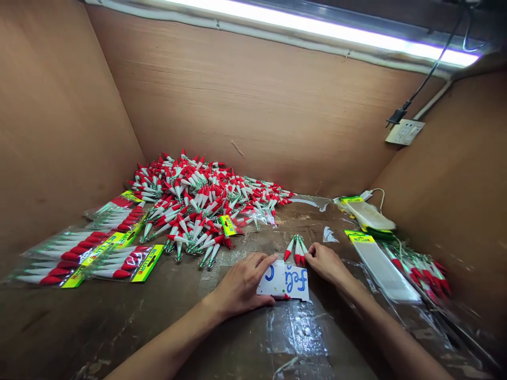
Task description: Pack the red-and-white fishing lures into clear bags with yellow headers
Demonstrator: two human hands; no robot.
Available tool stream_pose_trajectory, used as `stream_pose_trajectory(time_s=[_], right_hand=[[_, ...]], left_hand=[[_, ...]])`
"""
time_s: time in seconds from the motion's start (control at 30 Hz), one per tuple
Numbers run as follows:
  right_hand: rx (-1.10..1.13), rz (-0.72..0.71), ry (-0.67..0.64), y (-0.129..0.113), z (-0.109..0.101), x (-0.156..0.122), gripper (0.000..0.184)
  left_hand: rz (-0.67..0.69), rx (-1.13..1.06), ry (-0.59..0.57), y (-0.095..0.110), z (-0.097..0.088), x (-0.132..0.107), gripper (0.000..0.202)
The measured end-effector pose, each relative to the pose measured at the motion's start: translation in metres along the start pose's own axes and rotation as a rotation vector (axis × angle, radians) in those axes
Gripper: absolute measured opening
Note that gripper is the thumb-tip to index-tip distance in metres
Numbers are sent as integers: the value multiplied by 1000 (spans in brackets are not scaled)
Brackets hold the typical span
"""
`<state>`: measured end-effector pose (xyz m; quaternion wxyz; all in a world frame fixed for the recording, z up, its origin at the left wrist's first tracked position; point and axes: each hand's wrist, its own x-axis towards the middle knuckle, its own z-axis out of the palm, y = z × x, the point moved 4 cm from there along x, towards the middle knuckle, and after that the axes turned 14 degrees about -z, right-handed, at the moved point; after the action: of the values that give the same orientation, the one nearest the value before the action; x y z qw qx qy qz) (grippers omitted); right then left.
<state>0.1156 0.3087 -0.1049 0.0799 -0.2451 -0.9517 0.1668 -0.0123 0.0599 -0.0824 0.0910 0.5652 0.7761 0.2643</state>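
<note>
1. in the head view, the left hand (pixel 245 279) is just below the middle of the frame, grasping a white card (pixel 295 285) at its left end, forefinger along the upper edge and thumb at the lower one.
2. the card's long axis runs nearly level across the frame, dipping slightly to the right; its blue lettering reads upside down. a red tip (pixel 287 296) shows at its lower edge.
3. three lures (pixel 297 249) lie just above the card, right of the frame's middle. their long axes run up and down the frame, red ends pointing down, green ends up; the outer two lean inward, so the green ends sit close and the red ends fan apart.
4. the right hand (pixel 325 262) is at the right of these lures, thumb and forefinger beside the rightmost red end; whether it pinches that lure or only touches it, i cannot tell.
5. a heap of lures (pixel 209 195) fills the area left of centre, pointing every way.
6. at the left of the frame lie filled packets (pixel 114 253), the lures inside lying roughly crosswise with red ends toward the right.
7. at the right are clear sleeves (pixel 386 269) with yellow-green headers, slanting from upper left to lower right, beside more lures (pixel 422 269).
</note>
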Motion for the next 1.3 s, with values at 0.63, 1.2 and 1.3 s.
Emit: stream_pose_trajectory(time_s=[0.63, 1.2, 1.3], right_hand=[[181, -239, 463, 8, -38, -30, 30], [271, -679, -89, -84, -9, -75, 17], [233, -593, 35, -63, -25, -48, 20]], left_hand=[[-10, -19, -13, 0, -1, 0, 105], [13, -131, -33, -3, 9, -1, 105], [13, -121, -23, -5, 8, 0, 100]])
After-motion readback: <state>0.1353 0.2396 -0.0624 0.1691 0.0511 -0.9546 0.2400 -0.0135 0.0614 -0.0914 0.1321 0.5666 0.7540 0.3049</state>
